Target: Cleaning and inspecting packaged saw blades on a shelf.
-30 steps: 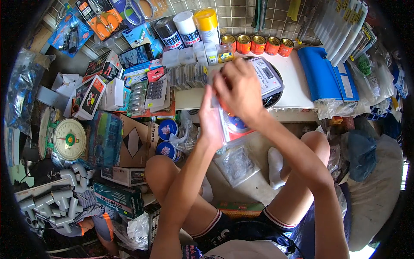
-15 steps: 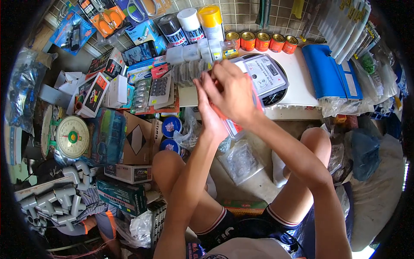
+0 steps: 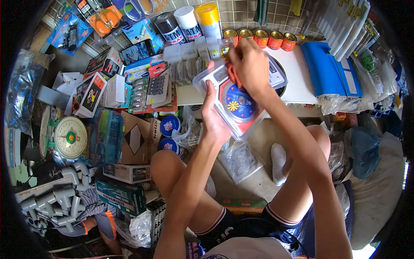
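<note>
A clear plastic saw blade pack (image 3: pixel 239 105), with a blue disc and red card inside, is tilted over the shelf's front edge. My left hand (image 3: pixel 214 118) grips its left side, thumb on the front. My right hand (image 3: pixel 252 67) is closed on a bunched orange-red cloth (image 3: pixel 234 74), which presses on the upper part of the pack. Behind my right hand, a second saw blade pack (image 3: pixel 277 74) lies on a round black item, partly hidden. Left of the held pack stands a row of small clear packs (image 3: pixel 185 71).
Small red cans (image 3: pixel 274 41) and spray cans (image 3: pixel 188 22) line the back of the white shelf (image 3: pixel 304 71). A blue folder (image 3: pixel 330 71) lies at the right. On the left are a dial scale (image 3: pixel 71 137), boxes and grey pipe fittings (image 3: pixel 64 198). A plastic bag (image 3: pixel 241 162) rests on the floor.
The held pack has turned so its blue disc faces up. My right hand has moved up and right, away from my left hand, and the cloth now shows.
</note>
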